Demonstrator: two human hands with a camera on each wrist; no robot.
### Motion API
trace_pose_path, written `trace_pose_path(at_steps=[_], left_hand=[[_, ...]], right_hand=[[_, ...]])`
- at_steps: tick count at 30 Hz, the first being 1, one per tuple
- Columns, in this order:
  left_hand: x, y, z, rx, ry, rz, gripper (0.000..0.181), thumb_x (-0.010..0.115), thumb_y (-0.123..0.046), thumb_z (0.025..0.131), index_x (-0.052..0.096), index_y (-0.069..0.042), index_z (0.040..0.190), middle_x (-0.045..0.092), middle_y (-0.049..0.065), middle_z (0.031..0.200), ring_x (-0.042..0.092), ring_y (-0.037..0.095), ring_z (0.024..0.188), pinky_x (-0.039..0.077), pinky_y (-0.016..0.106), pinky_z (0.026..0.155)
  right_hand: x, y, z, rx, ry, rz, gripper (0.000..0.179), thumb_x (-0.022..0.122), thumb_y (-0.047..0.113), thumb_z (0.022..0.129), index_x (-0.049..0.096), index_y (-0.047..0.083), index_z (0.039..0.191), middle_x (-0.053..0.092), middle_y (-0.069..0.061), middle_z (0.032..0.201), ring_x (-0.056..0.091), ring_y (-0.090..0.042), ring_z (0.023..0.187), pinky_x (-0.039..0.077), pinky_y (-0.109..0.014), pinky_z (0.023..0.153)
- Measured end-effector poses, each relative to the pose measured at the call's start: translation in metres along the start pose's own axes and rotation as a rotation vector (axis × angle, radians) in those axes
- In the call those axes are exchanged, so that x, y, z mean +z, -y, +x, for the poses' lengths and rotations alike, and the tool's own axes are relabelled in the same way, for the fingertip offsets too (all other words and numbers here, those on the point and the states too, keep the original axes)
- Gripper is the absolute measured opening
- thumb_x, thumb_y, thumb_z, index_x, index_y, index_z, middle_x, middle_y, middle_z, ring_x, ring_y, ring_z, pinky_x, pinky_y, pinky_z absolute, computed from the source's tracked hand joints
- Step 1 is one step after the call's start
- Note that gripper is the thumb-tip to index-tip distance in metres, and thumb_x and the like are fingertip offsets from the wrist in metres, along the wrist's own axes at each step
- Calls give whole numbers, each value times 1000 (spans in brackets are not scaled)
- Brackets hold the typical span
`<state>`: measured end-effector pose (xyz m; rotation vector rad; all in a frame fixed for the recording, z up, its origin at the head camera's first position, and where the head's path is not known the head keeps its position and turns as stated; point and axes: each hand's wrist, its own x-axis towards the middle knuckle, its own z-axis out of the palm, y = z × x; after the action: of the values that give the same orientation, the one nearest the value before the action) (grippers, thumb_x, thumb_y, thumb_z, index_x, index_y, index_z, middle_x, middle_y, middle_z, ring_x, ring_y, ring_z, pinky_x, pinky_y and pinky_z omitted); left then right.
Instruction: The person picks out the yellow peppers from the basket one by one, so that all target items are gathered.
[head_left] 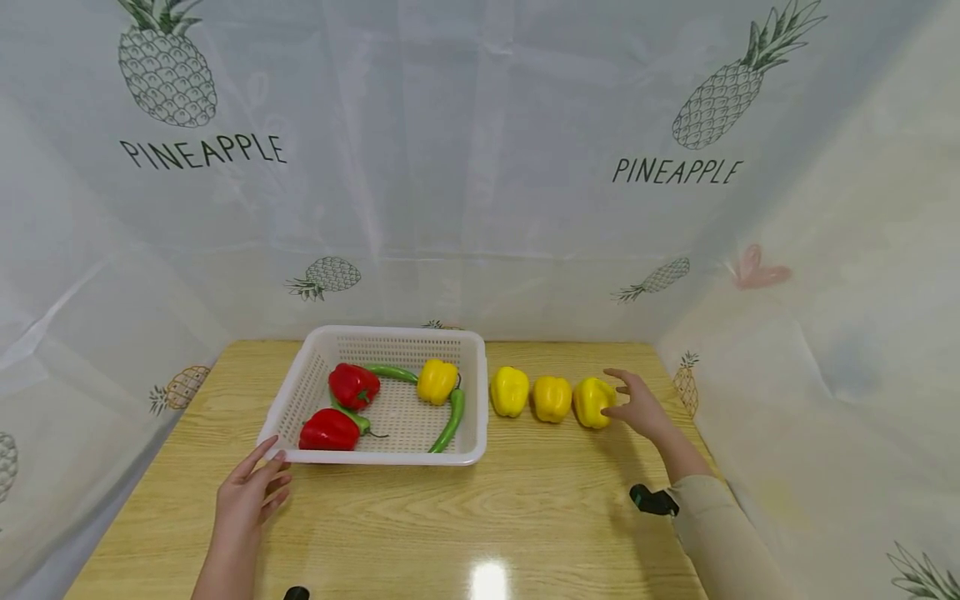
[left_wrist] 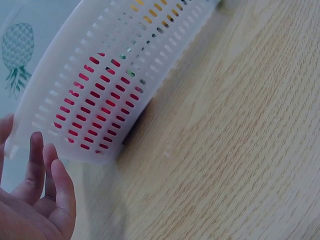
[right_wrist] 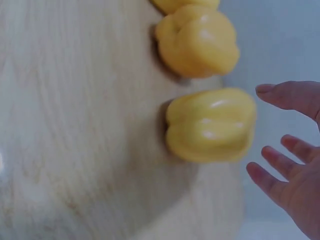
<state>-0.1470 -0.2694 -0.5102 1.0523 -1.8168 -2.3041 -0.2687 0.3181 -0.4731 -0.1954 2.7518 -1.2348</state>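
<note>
A white plastic basket (head_left: 318, 457) holds two red bell peppers (head_left: 354, 386), a yellow bell pepper (head_left: 437, 382) and several long green peppers (head_left: 450, 421). My left hand (head_left: 247, 492) is at the basket's near left corner, its fingers loosely bent by the rim; whether they touch it is hard to tell. Right of the basket, three yellow bell peppers stand in a row: a left one (head_left: 510, 392), a middle one (head_left: 552, 398) and a right one (right_wrist: 212, 125). Spread around the right one, my right hand (head_left: 637, 406) has its thumb and fingers apart, with a gap showing in the right wrist view.
The wooden table (head_left: 420, 533) carries everything. A pale sheet (head_left: 420, 167) printed with pineapples hangs behind the table and along its sides. Black straps (head_left: 654, 501) show at the wrists.
</note>
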Motion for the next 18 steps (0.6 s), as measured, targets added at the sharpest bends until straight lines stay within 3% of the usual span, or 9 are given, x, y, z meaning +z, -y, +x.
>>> trace_pose_path(at_steps=[6, 18], left_hand=[[0, -1, -1, 2, 0, 14, 31, 76, -35, 85, 68, -43, 114, 70, -12, 79, 67, 7, 70, 57, 24, 66], [-1, 1, 0, 14, -2, 31, 28, 76, -36, 86, 68, -44, 112, 70, -12, 78, 67, 8, 71, 57, 24, 66]], right_hand=[[-1, 21, 1, -34, 48, 32, 75, 71, 1, 86, 30, 0, 149, 23, -30, 151, 34, -53, 130, 49, -57, 90], [16, 57, 2, -106, 191, 66, 80, 77, 14, 86, 30, 6, 150, 33, -27, 147, 38, -51, 128, 44, -56, 97]])
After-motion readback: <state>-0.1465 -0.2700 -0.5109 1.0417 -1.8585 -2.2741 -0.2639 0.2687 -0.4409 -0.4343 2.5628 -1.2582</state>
